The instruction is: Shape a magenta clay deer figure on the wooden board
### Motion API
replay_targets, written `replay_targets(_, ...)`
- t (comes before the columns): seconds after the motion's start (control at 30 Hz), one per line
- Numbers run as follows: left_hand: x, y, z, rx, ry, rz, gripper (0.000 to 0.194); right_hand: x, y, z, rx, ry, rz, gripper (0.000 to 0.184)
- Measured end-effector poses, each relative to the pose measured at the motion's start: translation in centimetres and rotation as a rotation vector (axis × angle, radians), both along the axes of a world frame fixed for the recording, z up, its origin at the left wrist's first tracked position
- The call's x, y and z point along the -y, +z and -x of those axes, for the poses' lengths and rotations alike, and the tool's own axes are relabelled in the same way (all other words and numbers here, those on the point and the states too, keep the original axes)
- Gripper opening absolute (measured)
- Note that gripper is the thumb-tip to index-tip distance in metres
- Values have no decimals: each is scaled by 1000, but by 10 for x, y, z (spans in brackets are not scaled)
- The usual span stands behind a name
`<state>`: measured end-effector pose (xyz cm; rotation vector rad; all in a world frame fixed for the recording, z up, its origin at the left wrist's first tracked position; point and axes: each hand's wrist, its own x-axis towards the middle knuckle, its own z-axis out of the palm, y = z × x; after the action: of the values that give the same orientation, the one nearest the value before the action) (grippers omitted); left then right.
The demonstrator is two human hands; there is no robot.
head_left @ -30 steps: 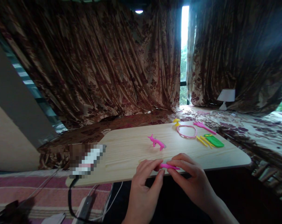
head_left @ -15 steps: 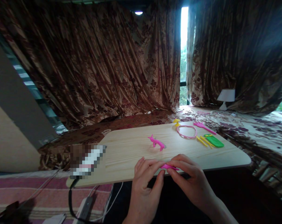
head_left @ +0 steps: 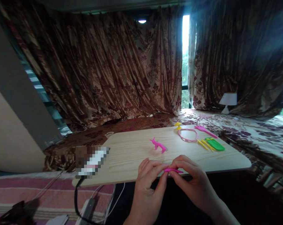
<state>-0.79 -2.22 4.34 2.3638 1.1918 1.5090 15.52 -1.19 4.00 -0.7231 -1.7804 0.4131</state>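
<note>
Between my two hands, over the near edge of the wooden board table, is a small pink strip of what looks like modelling clay [head_left: 173,170]. My left hand [head_left: 149,181] pinches its left end between thumb and fingers. The middle of the strip is pinched by my right hand [head_left: 190,176], and its pointed right end sticks out below those fingers. Just beyond my hands a pink four-legged animal figure [head_left: 158,145] stands on the table [head_left: 127,150].
At the table's right lie a pink twisted ring [head_left: 187,135], a pink hand-shaped piece [head_left: 205,130], a green flat piece [head_left: 215,144] and thin yellow sticks [head_left: 203,144]. A yellow piece [head_left: 178,125] is at the far edge. A blurred device [head_left: 92,162] with a black cable sits left.
The view has tilted up a little. My fingers have shifted slightly on the pink strip, and more of its right end now shows. The pieces on the table have stayed put.
</note>
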Motion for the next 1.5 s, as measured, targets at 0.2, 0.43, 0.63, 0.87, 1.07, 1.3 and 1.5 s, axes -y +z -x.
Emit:
replay_targets(0.2, 7, 8, 0, 9, -2, 16, 18, 5, 8, -3, 4, 15, -26, 15)
replay_targets(0.43, 15, 20, 1, 62, -59, 56, 19, 12, 17, -8, 36, 57, -92, 25)
replay_targets(0.63, 23, 28, 1, 108, -104, 124, 16, 15, 22, -9, 73, 36, -133, 31)
replay_targets(0.87, 28, 39, 0, 168, -159, 199, 14, 21, 32, -10, 107, 32, -162, 28)
replay_targets(1.07, 28, 40, -1, 182, -139, 182, 15, 23, 36, -9, 90, 24, -192, 26)
replay_targets(1.3, 26, 37, 4, 174, -35, 165, 20, 20, 35, -14, 31, -63, -240, 21)
replay_targets(1.5, 34, 37, -4, 35, 7, 175, 32, 18, 32, -6, 12, -126, -252, 20)
